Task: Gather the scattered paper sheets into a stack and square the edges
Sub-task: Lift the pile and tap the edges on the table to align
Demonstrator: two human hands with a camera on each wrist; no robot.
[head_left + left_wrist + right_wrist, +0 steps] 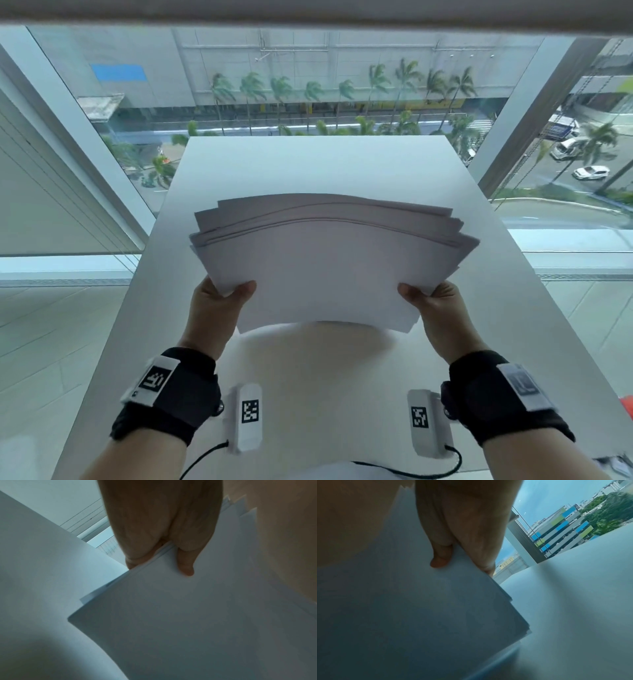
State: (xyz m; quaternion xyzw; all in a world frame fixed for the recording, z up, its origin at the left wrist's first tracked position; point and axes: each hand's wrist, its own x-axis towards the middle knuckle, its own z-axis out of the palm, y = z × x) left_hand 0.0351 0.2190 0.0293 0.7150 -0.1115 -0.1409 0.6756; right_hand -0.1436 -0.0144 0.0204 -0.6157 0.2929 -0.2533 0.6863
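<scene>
A stack of white paper sheets point(329, 260) is held up above the white table point(308, 161), bowed in the middle, its far edges fanned and uneven. My left hand point(219, 301) pinches the stack's left side, thumb on top. My right hand point(431, 301) pinches the right side the same way. In the left wrist view my left hand point(159, 555) clamps the sheets point(188, 615) between thumb and fingers, and the sheet edges are staggered. In the right wrist view my right hand point(462, 555) grips the sheets point(419, 615), whose corner layers are offset.
The table is narrow, with its far edge at a floor-to-ceiling window point(308, 85). Window frames point(534, 113) stand at both sides. Tiled floor point(51, 325) lies left and right of the table. An orange object point(627, 404) shows at the right edge.
</scene>
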